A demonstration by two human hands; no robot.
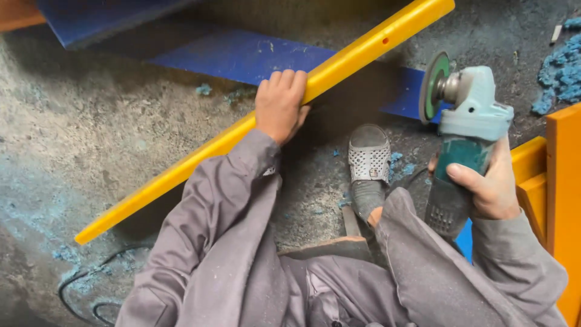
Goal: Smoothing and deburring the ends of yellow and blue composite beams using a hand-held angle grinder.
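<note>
A long yellow square-section bar (266, 111) slants across the dusty concrete floor (91, 139), from its lower left toward the top edge, crossing a flat blue panel (242, 57). The left hand (279, 104) is clenched around the bar's middle; the right hand (491, 181) is wrapped around a teal angle grinder (466, 130), disc clear of the bar. This looks like steadying before grinding; next, the disc must meet the bar squarely.

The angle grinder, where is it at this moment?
In the head view, the angle grinder is on the right, gripped by the right hand, its disc up, between the grey shoe and orange panels.
</note>
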